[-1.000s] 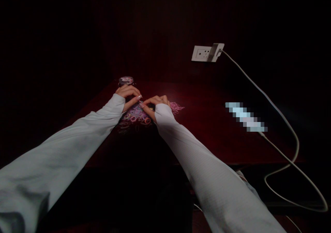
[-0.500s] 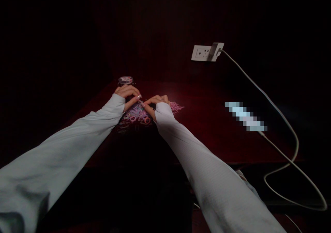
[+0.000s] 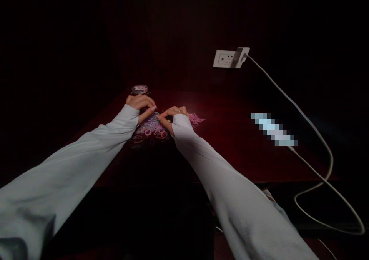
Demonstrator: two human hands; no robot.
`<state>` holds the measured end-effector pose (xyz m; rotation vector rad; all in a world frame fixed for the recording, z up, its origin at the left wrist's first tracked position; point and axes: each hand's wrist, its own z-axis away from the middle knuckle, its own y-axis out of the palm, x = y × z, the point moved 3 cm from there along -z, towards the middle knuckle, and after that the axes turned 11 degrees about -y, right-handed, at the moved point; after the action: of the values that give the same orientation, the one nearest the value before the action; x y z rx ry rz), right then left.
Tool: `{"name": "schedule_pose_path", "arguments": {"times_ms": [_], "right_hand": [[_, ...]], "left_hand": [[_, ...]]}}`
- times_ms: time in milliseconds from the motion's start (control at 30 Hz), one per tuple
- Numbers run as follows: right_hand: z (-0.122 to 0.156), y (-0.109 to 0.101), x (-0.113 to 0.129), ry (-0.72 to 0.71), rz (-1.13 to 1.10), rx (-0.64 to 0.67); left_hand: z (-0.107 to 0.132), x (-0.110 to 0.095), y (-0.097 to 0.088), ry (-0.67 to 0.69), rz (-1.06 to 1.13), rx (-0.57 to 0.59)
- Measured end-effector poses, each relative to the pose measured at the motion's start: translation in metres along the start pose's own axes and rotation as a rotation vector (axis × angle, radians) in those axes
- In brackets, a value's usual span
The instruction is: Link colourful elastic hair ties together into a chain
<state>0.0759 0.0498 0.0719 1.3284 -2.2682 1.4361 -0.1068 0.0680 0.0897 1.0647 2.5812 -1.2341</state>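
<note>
On the dark red table [image 3: 225, 152], in dim light, a heap of small coloured loops [image 3: 151, 128], mostly lilac and pink, lies below and between the person's two hands. Its loops point every which way, so I can't give the heap one heading. A pink ring [image 3: 148, 132] and an orange ring [image 3: 163, 134] show at its near side, with paler loops [image 3: 137, 140] straggling toward the near left.

The left hand [image 3: 142, 104] arches over the heap's far left, thumb and fingers drawn close together, tips aimed right. The right hand [image 3: 174, 114] curls in from the other side, its tips aimed left and close to the left's. Whether either one pinches a loop, I can't tell; it is too small and dark.

Just right of the right hand, a bunch of pink strands [image 3: 196, 119] runs lengthwise left to right, loose ends fanning rightward. Beyond the left hand sits a round container [image 3: 140, 89]. Well off to the right, a blurred-out bright device [image 3: 273, 130] lies slantwise, its near right end meeting a white cable [image 3: 314, 127].
</note>
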Motion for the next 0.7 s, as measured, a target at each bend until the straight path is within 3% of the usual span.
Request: {"name": "schedule_pose_path", "arguments": {"times_ms": [300,500,700], "right_hand": [[-0.001,0.000,0.001,-0.009,0.005,0.006],[0.000,-0.002,0.003,-0.036,-0.003,-0.006],[-0.001,-0.004,0.005,-0.035,0.009,-0.004]], "left_hand": [[-0.004,0.007,-0.007,0.192,-0.174,0.055],[-0.003,0.008,-0.005,0.183,-0.180,-0.016],[-0.001,0.004,-0.011,0.159,-0.185,-0.017]]}}
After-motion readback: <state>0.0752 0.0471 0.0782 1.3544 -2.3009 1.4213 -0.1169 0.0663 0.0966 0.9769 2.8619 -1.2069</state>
